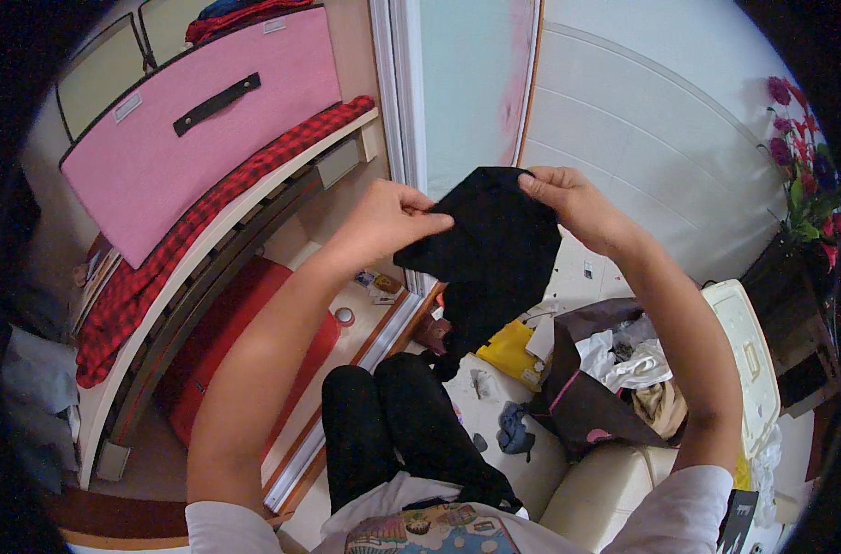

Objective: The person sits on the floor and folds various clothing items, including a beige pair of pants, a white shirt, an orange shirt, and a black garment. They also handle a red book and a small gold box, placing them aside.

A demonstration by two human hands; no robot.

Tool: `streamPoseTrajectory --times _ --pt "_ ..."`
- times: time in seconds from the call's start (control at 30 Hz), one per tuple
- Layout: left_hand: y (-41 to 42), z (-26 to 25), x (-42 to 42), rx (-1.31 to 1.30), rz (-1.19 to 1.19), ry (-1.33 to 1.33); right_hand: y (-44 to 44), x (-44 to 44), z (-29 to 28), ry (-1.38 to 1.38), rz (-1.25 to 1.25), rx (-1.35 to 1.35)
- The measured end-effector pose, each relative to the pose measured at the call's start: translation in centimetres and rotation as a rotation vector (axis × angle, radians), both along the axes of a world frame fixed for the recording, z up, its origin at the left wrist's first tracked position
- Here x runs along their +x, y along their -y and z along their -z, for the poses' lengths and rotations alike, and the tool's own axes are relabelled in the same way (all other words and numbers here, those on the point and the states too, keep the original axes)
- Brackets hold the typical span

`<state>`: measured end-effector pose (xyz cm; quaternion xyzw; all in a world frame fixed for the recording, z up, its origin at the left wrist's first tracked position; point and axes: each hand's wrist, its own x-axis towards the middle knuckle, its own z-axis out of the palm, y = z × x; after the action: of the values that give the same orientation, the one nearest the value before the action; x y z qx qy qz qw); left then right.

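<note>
A black cloth garment (493,242) hangs in the air above my knees, stretched between both hands. My left hand (403,215) pinches its left side between thumb and fingers. At the upper right corner, my right hand (559,190) grips the edge of the fabric. The lower part of the cloth falls in folds towards the floor, and its exact kind cannot be made out. Below my right forearm stands a dark brown fabric storage box (566,395), its top uncovered, holding white clothes (631,360) and a tan cloth (659,408).
A pink fabric storage box (212,138) sits on a slatted bed frame (254,201) at left, with a red suitcase (240,339) underneath. A sliding-door track (385,339) crosses the floor. A yellow packet (514,353), a blue-grey cloth (515,429) and a cream plastic lid (742,360) lie at right.
</note>
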<state>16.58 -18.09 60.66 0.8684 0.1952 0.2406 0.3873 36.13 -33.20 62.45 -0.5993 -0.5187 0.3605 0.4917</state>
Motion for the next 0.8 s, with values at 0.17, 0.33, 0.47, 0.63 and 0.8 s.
streamPoseTrajectory --times 0.17,0.33,0.47,0.63,0.8 --pt "-1.6 0.5 -0.2 0.150 -0.047 -0.015 -0.4 0.1 0.7 -0.333 0.079 0.021" --pt "-2.5 1.2 0.9 -0.020 -0.047 0.208 -0.2 -2.2 -1.7 -0.134 0.099 -0.037" --pt "-2.0 0.2 1.8 0.092 -0.098 0.269 -1.4 -0.5 -1.7 0.272 0.249 -0.048" --pt "-2.6 -1.2 1.3 0.227 0.090 0.036 -1.3 1.4 -2.5 0.928 0.443 -0.059" --pt "-7.3 -1.2 0.8 0.698 -0.038 -0.411 -0.6 4.8 -3.2 1.379 0.546 -0.072"
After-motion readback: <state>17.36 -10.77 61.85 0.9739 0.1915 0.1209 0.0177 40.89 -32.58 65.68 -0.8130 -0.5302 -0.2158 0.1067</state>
